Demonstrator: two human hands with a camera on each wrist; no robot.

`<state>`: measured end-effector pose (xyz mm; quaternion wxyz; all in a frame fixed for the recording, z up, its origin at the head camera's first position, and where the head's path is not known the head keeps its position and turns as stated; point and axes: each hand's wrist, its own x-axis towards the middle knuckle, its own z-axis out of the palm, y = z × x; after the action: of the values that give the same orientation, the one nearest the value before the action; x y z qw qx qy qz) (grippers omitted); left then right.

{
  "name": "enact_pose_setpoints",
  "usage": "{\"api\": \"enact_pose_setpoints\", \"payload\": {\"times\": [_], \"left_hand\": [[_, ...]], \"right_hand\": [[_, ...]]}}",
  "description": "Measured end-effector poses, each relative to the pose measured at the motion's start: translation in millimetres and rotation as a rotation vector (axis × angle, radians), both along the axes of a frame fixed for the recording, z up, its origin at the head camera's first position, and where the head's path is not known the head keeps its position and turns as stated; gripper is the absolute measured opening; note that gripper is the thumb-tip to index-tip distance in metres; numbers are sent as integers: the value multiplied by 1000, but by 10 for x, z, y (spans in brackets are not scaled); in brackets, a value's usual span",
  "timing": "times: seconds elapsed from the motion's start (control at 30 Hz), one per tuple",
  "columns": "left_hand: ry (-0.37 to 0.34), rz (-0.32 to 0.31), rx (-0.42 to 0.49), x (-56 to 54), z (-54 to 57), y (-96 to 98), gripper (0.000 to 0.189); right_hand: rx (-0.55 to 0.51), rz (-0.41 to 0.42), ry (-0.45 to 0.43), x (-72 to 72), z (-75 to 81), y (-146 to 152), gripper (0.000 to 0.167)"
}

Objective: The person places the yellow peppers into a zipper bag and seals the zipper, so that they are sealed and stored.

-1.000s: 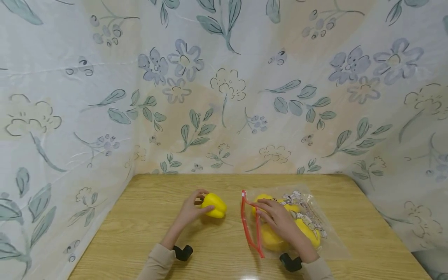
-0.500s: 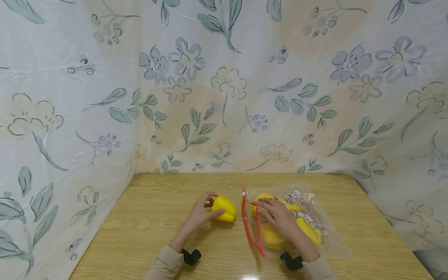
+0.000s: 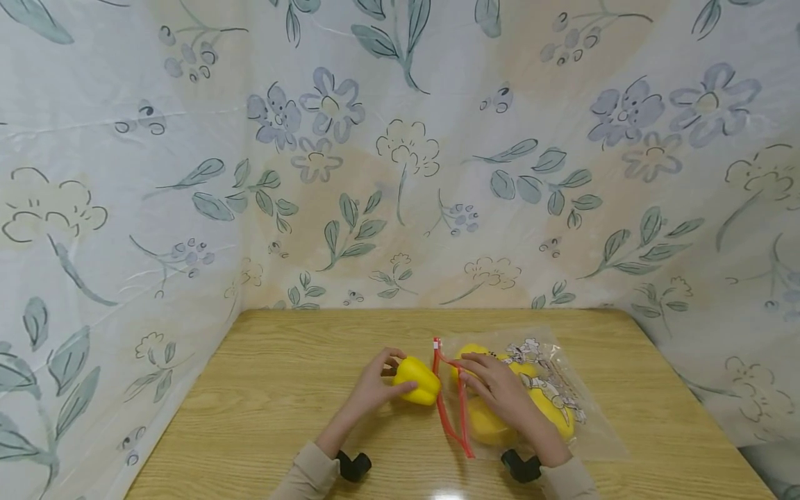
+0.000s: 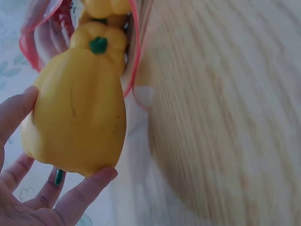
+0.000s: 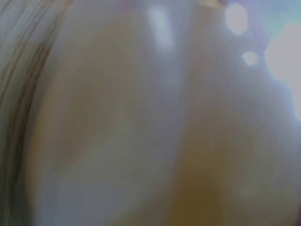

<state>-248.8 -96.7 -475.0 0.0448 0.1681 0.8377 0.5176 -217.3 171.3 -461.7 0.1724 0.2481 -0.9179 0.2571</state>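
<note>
1. Handling (estimate): the yellow pepper (image 3: 417,382) looks smooth and firm. Expect a light, stiff body that withstands moderate finger pressure; its rounded surface may slip under a loose hold.
2. Hold points: take the end with the green stem (image 4: 59,176), thumb on the near side, fingers on the far side. This leaves the opposite end unobstructed.
3. Left hand (image 3: 373,382): thumb and fingers grip the yellow pepper at the stem end.
4. Position: the yellow pepper is in the left hand, projecting right, at the red strip (image 3: 463,417) along the left edge of the clear bag (image 3: 596,430). Contact with the strip cannot be confirmed.
5. Right hand (image 3: 503,392): lies over the bag and the bagged peppers (image 3: 492,425), fingers toward the strip. Whether it pinches the film cannot be told.
</note>
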Motion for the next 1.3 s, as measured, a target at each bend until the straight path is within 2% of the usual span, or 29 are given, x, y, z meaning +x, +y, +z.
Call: {"api": "enact_pose_setpoints", "payload": {"times": [0.37, 0.53, 0.73, 0.93, 1.3], "left_hand": [[35, -39, 17, 122, -26, 202, 48], [54, -30, 12, 176, -34, 299, 48], [99, -20, 48, 206, -64, 403, 48], [76, -31, 58, 224, -71, 448, 50], [30, -132, 98, 269, -68, 420, 47]], "right_hand": [[-10, -6, -18, 14, 10, -1, 29], [-10, -7, -20, 12, 4, 0, 29], [-2, -18, -44, 9, 7, -5, 30], [-6, -19, -35, 4, 0, -11, 29], [-23, 11, 0, -7, -6, 11, 28]]}}
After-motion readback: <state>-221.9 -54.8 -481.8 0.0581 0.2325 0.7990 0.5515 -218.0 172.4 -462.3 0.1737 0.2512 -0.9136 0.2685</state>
